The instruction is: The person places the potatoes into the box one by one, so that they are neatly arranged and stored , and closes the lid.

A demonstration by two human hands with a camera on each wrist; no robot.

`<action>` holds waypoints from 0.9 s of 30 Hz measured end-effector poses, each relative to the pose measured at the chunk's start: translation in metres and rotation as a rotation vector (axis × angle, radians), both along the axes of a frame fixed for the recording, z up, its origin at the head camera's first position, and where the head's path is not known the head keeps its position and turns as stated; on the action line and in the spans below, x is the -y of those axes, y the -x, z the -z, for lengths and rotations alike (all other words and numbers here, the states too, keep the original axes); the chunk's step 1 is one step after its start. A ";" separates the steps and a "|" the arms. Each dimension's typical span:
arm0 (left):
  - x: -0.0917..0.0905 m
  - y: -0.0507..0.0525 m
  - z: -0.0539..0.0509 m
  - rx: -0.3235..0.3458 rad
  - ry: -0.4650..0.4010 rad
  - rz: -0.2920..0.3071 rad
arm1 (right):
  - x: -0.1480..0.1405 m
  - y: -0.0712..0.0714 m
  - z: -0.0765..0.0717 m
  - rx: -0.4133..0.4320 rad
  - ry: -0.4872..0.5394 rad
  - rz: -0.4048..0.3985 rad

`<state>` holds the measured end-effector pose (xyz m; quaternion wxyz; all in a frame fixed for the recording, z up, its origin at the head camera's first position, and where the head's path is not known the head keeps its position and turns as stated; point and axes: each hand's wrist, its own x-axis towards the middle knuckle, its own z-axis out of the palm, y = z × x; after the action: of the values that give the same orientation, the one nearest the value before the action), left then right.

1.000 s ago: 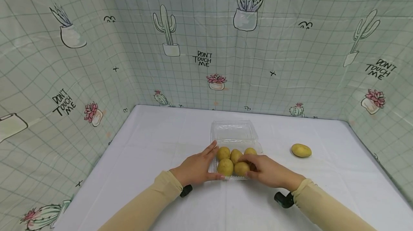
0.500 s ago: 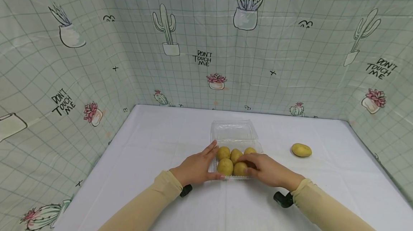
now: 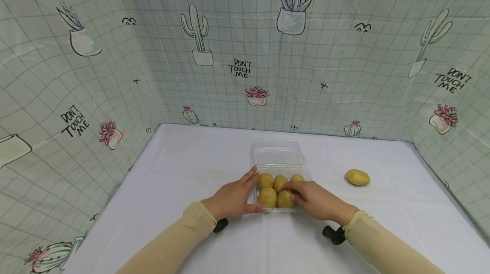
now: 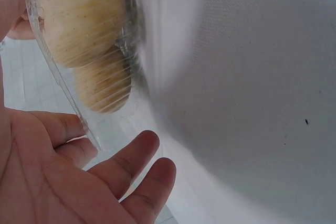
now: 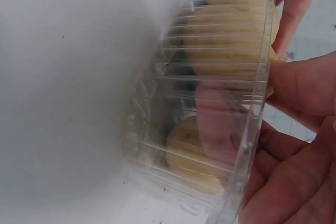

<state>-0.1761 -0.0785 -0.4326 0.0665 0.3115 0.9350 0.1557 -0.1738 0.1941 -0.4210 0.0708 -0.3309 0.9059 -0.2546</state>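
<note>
A clear plastic box [image 3: 278, 154] stands with its lid tipped back, several yellow potatoes [image 3: 266, 198] inside. Spread along the box's left side, my left hand [image 3: 231, 199] touches its rim, the thumb at the front corner; the left wrist view shows its fingers [image 4: 128, 161] beside the clear wall. My right hand [image 3: 317, 201] reaches into the right part of the box, thumb and fingers curled around the front potato [image 3: 285, 199]. In the right wrist view a finger [image 5: 212, 114] shows through the wall, between that potato [image 5: 226, 40] and another potato [image 5: 191, 153].
One loose potato [image 3: 357, 177] lies on the white tablecloth [image 3: 199, 155] to the right of the box. Behind the table and at both sides hangs a checked curtain [image 3: 237, 31] with plant drawings. Black wrist devices [image 3: 334, 235] sit under both wrists.
The front potato under my right hand has shifted slightly left, towards its neighbour, and the right hand's thumb has moved with it. My left hand has stayed on the box.
</note>
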 end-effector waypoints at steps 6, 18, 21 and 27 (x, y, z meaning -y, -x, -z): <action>0.000 0.000 -0.001 0.004 0.000 0.000 | 0.001 0.001 -0.001 -0.004 -0.004 -0.010; 0.000 0.000 0.000 0.005 0.005 -0.011 | -0.001 0.001 -0.005 0.036 -0.025 0.001; 0.000 0.000 0.000 0.007 0.005 -0.011 | -0.001 0.000 -0.005 0.034 -0.019 -0.002; 0.000 0.000 0.001 0.005 0.008 -0.006 | -0.001 0.001 -0.003 0.031 -0.008 -0.007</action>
<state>-0.1758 -0.0781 -0.4335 0.0696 0.3080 0.9364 0.1531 -0.1746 0.1955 -0.4184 0.0872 -0.3298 0.9046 -0.2557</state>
